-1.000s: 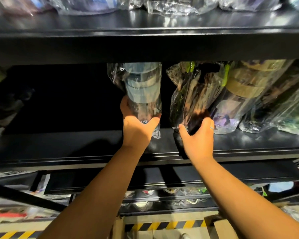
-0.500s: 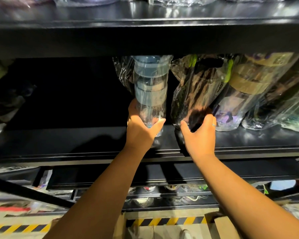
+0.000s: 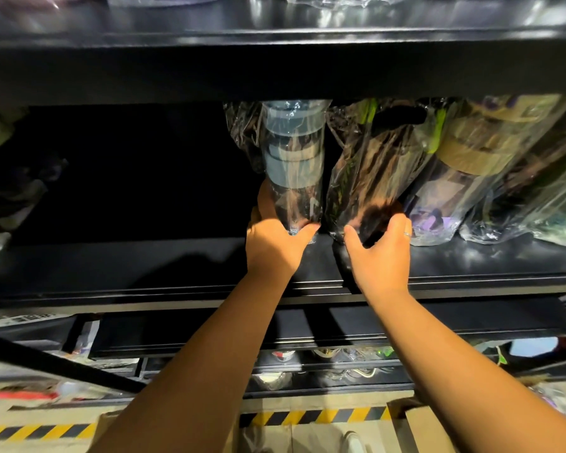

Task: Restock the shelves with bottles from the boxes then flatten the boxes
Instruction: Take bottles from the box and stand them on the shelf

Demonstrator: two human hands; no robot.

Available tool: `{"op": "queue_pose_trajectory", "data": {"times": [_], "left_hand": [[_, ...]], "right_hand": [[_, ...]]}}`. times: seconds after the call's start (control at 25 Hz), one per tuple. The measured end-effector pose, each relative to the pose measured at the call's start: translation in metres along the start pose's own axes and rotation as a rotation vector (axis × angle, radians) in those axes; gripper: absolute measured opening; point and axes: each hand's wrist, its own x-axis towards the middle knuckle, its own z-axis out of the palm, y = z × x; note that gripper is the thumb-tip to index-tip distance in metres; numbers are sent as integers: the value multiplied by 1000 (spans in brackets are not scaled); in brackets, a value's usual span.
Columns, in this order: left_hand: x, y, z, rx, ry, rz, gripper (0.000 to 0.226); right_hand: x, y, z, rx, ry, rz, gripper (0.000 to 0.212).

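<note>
A clear bottle with blue-grey bands, wrapped in plastic (image 3: 293, 165), stands on the black middle shelf (image 3: 144, 269). My left hand (image 3: 275, 246) grips its base, thumb on the right side. Right beside it stands a dark bottle with green trim in a plastic wrap (image 3: 366, 171). My right hand (image 3: 381, 256) cups the bottom of that one, fingers curled round it. The two bottles nearly touch.
More wrapped bottles (image 3: 471, 165) lean in a row to the right on the same shelf. The shelf's left half is dark and bare. A shelf above (image 3: 275, 37) carries plastic-wrapped goods. Below are lower shelves, a cardboard box (image 3: 419, 426) and yellow-black floor tape (image 3: 324, 416).
My left hand has carried the blue-banded bottle to the right, up against the dark bottle. My right hand has stayed on the dark bottle's base.
</note>
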Motion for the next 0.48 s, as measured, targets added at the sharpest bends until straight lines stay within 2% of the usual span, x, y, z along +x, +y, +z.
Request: {"op": "queue_pose_trajectory", "data": {"times": [0.12,0.36,0.48], "left_hand": [[1,0,2,2,-8,-47,65],[2,-6,-4,-94,-33,19,78],[11,-1,-8,-200,-116,-55,96]], "right_hand": [[0,0,0,-5,-1,-10,40],[-1,-1,-3,-9,16,-13,42],[-2,-3,-3,2,18,-16,41]]}}
